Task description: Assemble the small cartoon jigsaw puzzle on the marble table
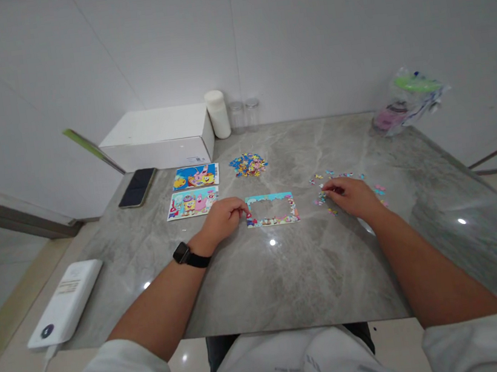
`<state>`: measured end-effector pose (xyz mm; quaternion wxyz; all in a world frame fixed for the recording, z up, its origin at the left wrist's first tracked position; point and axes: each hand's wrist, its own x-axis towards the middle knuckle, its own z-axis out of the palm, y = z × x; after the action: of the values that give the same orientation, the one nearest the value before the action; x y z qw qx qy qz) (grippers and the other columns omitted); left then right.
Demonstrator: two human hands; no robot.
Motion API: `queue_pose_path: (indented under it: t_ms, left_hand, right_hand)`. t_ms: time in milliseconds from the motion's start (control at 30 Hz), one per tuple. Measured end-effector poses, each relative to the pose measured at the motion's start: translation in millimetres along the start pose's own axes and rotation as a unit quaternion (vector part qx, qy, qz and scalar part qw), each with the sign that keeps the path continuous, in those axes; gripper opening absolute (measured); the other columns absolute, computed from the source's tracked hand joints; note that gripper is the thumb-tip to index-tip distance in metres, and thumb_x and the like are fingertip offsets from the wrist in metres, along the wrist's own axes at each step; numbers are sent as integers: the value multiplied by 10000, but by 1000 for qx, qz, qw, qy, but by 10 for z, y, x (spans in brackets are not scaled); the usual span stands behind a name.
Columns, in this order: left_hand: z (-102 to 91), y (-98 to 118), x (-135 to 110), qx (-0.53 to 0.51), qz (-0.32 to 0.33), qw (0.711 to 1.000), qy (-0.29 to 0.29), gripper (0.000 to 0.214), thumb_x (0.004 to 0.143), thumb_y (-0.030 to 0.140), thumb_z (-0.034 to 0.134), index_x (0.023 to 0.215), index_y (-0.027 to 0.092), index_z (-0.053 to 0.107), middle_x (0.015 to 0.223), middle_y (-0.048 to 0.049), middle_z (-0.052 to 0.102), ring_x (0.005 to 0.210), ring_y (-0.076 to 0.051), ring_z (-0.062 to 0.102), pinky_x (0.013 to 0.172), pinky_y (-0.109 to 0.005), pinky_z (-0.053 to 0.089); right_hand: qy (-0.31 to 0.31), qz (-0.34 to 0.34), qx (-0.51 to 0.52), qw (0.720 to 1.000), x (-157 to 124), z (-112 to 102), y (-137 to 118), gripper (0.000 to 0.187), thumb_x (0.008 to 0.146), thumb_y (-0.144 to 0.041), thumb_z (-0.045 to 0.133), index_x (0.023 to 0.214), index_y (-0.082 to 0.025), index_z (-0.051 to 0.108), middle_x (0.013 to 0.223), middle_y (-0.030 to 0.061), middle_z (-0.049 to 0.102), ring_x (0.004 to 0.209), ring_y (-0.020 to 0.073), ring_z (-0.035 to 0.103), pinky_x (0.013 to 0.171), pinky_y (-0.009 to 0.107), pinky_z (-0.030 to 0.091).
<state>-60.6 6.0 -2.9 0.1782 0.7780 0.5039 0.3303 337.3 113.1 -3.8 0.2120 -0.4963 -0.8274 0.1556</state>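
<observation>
A small jigsaw frame (273, 219) with only its border filled lies in the middle of the grey marble table (287, 272). My left hand (223, 215), with a black watch on the wrist, rests at the frame's left edge with fingers curled against it. My right hand (351, 195) lies palm down over scattered loose pieces (343, 177) to the right of the frame, its fingertips pinching at one piece. A second heap of loose pieces (248, 164) lies behind the frame.
Two cartoon picture cards (193, 202) lie left of the frame, beside a dark phone (137, 187). A white box (159, 136), a white bottle (217, 114) and two clear jars (244, 115) stand at the back. A white power bank (65, 303) sits front left, a plastic bag (406, 99) back right.
</observation>
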Motion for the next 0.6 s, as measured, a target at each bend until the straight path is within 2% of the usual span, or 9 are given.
queue_pose_path:
  t_ms: [433, 600]
  left_hand:
    - [-24, -3, 3, 5, 14, 1000, -3, 379, 761, 26, 446, 873, 184, 771, 813, -18, 741, 773, -161, 684, 774, -268, 517]
    - [-23, -2, 14, 6, 13, 1000, -6, 379, 768, 39, 440, 872, 185, 773, 817, -18, 747, 757, -159, 682, 766, -270, 515]
  right_hand:
    - [-7, 25, 82, 996, -20, 30, -65, 159, 891, -321, 671, 942, -238, 796, 895, 35, 796, 781, 199, 694, 752, 322, 504]
    - [-45, 21, 119, 992, -38, -12, -127, 147, 866, -303, 681, 913, -238, 805, 838, 19, 785, 741, 181, 683, 706, 290, 492]
